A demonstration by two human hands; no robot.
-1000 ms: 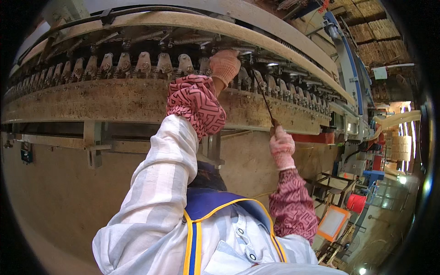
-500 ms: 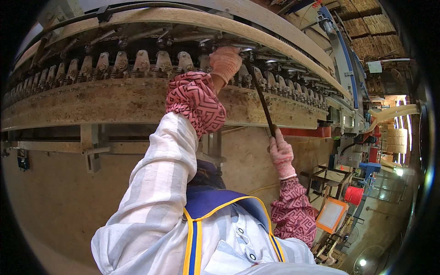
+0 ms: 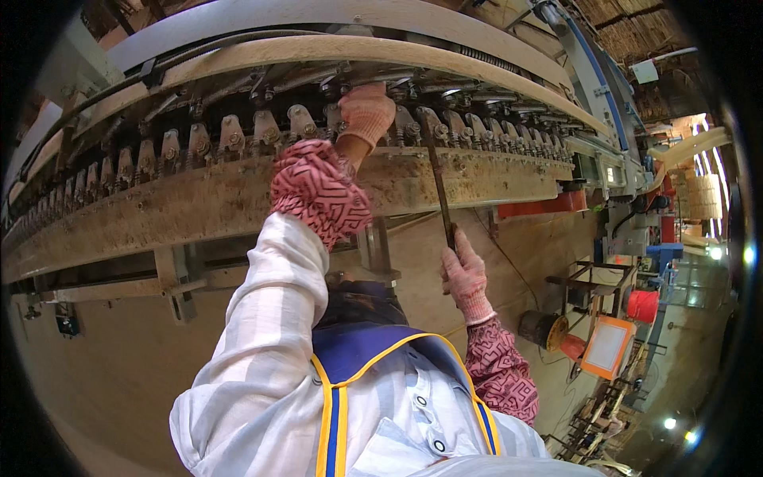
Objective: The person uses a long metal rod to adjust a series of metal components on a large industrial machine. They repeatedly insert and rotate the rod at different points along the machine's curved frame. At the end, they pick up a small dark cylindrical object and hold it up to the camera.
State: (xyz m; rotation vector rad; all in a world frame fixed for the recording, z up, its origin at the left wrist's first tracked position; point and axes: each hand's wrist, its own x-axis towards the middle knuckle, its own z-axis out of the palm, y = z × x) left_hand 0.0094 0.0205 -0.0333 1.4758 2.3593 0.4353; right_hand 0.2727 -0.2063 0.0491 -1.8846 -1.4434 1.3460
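A long curved machine frame [image 3: 238, 199], caked in pale dust, arcs across the view from nine o'clock to two o'clock, carrying a row of small metal clips [image 3: 238, 135] along its upper edge. Beneath it, filling the six o'clock sector, is the person's torso in a white striped shirt [image 3: 270, 358] and a blue apron with yellow trim [image 3: 373, 350].

The left arm, in a red patterned sleeve cover [image 3: 318, 187], rises toward twelve o'clock; the gloved left hand [image 3: 366, 111] is pressed up into the row of clips, fingers curled against the mechanism, though whether it grips a part there cannot be told. The gloved right hand [image 3: 463, 274], just right of centre, is closed firmly around the lower end of a thin dark metal rod [image 3: 437, 179]. The rod stands nearly upright, tilted slightly toward eleven o'clock, its upper tip reaching the clips just to the three o'clock side of the left hand. The two hands are well apart, one high at the mechanism, one lower on the rod.

At four o'clock, on the workshop floor, stand a red bucket [image 3: 642, 304], an orange-framed white board [image 3: 606, 347] and a dark spool [image 3: 540, 328] beside a low metal rack [image 3: 588, 286].
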